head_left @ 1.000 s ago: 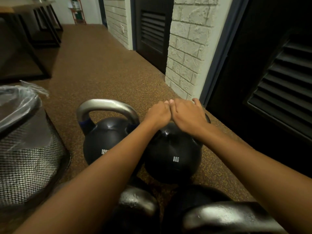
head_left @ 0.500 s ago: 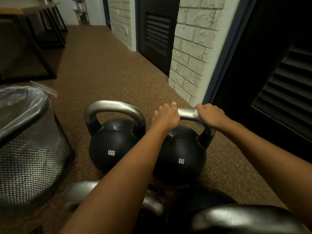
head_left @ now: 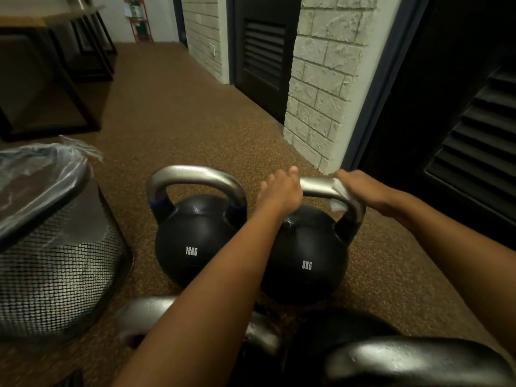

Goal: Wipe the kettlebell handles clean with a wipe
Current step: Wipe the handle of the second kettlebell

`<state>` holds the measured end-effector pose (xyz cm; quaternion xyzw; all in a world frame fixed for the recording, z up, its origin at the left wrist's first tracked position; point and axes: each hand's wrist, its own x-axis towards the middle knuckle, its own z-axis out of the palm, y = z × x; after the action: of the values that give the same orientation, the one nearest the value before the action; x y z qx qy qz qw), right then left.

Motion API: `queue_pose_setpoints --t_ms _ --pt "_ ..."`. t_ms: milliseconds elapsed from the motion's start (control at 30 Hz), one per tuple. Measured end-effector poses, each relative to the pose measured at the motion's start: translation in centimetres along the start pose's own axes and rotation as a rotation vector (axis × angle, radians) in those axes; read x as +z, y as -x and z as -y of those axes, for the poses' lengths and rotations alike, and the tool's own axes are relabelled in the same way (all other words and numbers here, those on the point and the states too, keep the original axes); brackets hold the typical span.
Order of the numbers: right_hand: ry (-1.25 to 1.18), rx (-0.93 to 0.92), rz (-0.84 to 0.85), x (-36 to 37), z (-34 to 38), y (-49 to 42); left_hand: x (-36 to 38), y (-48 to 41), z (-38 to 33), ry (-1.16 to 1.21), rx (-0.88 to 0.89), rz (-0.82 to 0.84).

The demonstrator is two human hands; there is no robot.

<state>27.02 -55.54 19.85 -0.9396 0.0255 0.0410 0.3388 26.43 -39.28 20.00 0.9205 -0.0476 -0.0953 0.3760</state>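
The left hand [head_left: 280, 191] is closed around the left end of the 8 kg kettlebell's handle [head_left: 317, 185], the right hand [head_left: 363, 191] presses a white wipe [head_left: 342, 198] over its right bend, and the wipe could slip off

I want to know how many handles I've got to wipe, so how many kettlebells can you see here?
4. The 12KG kettlebell stands beside the 8KG kettlebell, whose handle both hands grip. Two more sit at the bottom edge, one partly behind the left arm, one at right. Others may lie out of frame.
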Motion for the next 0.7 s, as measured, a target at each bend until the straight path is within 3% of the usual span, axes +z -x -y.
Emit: queue_pose_setpoints --t_ms 133,200,300,400,700 --pt "-0.214 0.075 -0.076 0.4 -1.4 0.8 0.1 -0.2 0.1 -0.003 0.007 -0.011" --pt "-0.062 0.049 -0.09 0.6 -0.4 0.2 0.2 -0.3 0.1 0.012 0.005 -0.01" --pt "0.355 -0.111 -0.135 1.3 1.7 -0.3 0.3 -0.5 0.2 0.023 0.004 -0.025" --pt "0.439 -0.266 -0.18 2.0 2.2 -0.1 0.3 -0.7 0.3 0.043 -0.013 -0.026" --pt "-0.288 0.046 -0.261 2.3 -3.4 1.8 0.2 0.1 0.1 0.017 0.012 -0.02"
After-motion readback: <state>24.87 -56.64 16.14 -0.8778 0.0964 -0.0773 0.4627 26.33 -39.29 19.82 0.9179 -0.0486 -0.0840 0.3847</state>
